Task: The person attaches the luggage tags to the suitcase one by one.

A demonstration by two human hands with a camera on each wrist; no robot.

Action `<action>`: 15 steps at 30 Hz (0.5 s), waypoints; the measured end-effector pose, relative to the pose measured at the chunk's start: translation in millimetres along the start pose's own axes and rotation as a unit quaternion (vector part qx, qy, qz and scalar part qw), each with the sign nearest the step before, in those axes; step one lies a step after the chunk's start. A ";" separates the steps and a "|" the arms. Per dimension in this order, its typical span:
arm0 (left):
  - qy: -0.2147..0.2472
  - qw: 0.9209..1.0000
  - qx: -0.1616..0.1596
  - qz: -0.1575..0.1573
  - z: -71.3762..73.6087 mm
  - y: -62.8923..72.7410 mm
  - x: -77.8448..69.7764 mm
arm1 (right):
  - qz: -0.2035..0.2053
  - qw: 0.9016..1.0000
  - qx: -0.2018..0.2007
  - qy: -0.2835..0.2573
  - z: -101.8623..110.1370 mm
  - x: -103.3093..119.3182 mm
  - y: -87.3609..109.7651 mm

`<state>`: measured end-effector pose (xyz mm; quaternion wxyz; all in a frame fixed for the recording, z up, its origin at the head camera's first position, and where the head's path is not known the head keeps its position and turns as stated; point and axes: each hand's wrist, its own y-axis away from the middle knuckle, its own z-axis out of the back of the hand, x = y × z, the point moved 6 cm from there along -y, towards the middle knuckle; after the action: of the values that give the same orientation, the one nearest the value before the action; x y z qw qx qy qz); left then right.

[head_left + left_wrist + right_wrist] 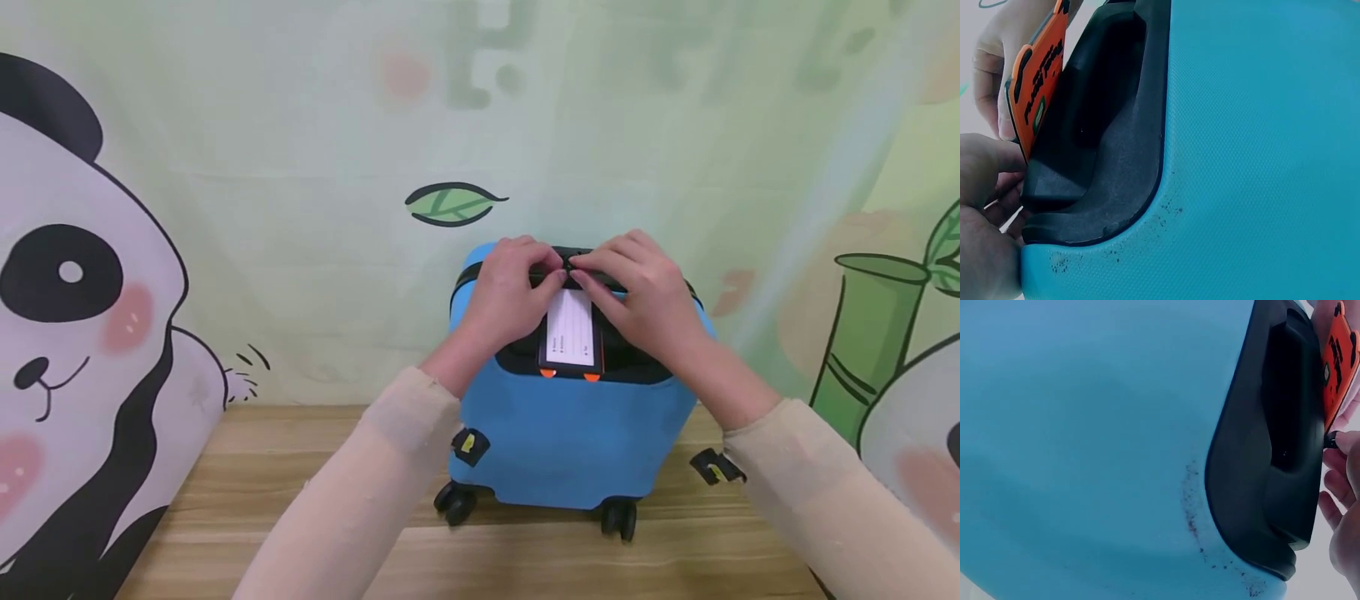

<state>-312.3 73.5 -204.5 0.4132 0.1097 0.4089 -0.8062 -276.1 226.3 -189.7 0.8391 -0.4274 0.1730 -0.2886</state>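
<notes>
A small blue suitcase (570,442) stands upright, its black handle (1241,437) set in a recess at the top. From the handle hangs a luggage tag (572,329) with a white lined card on one side; the wrist views show its orange back (1040,81) with black lettering. My left hand (513,287) pinches at the tag's strap, thumb and forefinger together over the handle. Right beside it, my right hand (641,292) pinches the short black strap (1331,440) between thumb and forefinger. The fingertips of both hands almost meet; the rest of the strap is hidden behind them.
Four-wheeled feet show as black casters (618,518) on the wood-grain tabletop (315,492). Behind stands a pale green cloth backdrop (300,125) printed with a panda, a leaf and bamboo. Dark scuffs (1166,212) mark the shell near the handle.
</notes>
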 end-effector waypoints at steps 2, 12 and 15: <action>0.001 1.000 0.001 0.002 -0.2 -0.1 0.1 | -0.017 1.000 0.008 -0.016 0.6 -2.5 -2.8; -0.002 1.000 0.010 0.006 -0.7 -1.6 -4.8 | -0.158 0.973 0.111 -0.124 6.4 -23.8 -16.1; -0.001 1.000 0.017 0.013 -2.5 -2.3 -6.3 | -0.224 0.951 0.151 -0.150 6.9 -32.3 -16.0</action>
<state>-310.5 79.8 -201.6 0.4223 0.1213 0.3928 -0.8078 -302.8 243.5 -171.3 0.8240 -0.3618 -0.1007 -0.4242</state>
